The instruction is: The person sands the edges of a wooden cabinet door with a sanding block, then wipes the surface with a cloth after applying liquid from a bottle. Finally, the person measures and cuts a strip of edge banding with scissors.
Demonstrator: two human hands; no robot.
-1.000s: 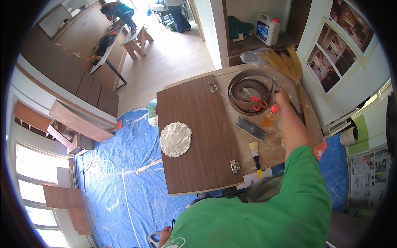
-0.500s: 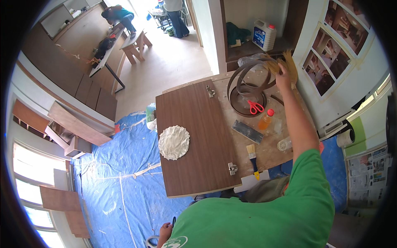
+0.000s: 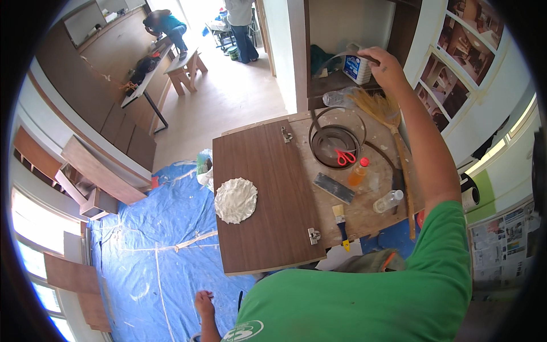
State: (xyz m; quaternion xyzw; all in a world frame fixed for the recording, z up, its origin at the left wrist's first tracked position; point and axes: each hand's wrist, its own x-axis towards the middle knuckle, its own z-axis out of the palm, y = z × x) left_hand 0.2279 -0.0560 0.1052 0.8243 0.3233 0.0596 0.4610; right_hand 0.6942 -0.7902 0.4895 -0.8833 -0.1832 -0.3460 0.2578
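Note:
My right hand [image 3: 383, 65] is raised at the far right, its fingers closed on a brown edge-banding strip [image 3: 343, 55]. The strip arcs away to the left and hangs down to its coil [image 3: 336, 145] on the worktable. Red-handled scissors [image 3: 345, 157] lie on the coil. Low on the left, my left hand [image 3: 204, 302] hangs over the blue sheet with loosely bent fingers and nothing visible in it. A brown wooden door panel [image 3: 279, 196] lies on the table, with a round, crumpled white cloth [image 3: 236, 200] on its left part and metal hinges [image 3: 314, 236] along its right side.
Beside the panel lie a grey sanding block [image 3: 334, 188], a paintbrush [image 3: 341, 224], an orange-filled bottle [image 3: 358, 172] and a clear bottle [image 3: 388, 201]. A straw broom [image 3: 380, 107] leans along the table's right side. Behind stands a white jug [image 3: 356, 68]. Two people are farther off.
My right hand has moved up and left from beside the broom and lifted the strip off the coil. The broom's handle has come into view. My left hand has shifted slightly left.

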